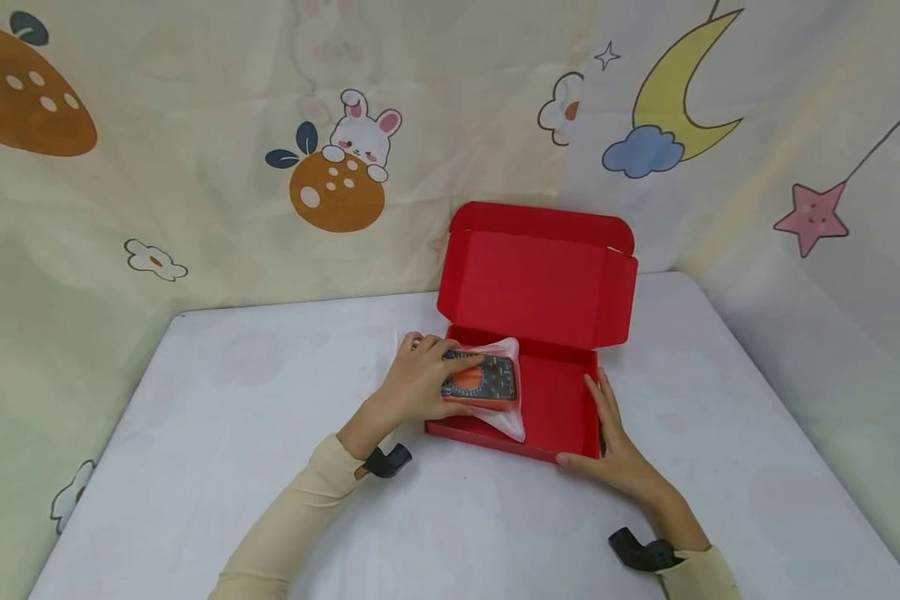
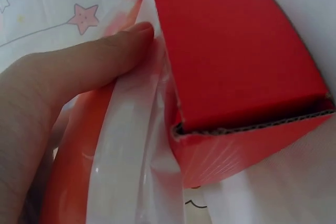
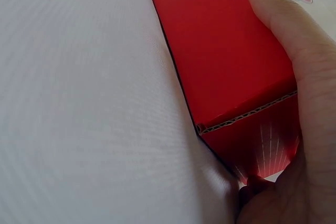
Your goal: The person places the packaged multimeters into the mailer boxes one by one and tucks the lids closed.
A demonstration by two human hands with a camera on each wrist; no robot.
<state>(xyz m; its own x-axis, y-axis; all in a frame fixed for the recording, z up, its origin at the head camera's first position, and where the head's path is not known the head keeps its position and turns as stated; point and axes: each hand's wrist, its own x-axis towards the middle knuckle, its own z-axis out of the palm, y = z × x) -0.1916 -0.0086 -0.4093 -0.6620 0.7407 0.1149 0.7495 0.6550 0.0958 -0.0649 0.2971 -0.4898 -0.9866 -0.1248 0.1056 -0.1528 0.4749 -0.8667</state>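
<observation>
Orange-and-black multimeter (image 1: 500, 379), in a clear plastic sleeve (image 1: 512, 427), at the left end of an open red box (image 1: 562, 404) on a white-covered table (image 1: 270, 400); whether it touches the box floor is unclear. The left hand (image 1: 418, 385) grips it from the left, fingers over the top, thumb along the near side. The right hand (image 1: 621, 460), thumb and fingers parted, holds the box's near right corner. The lid (image 1: 528, 287) stands raised behind.
</observation>
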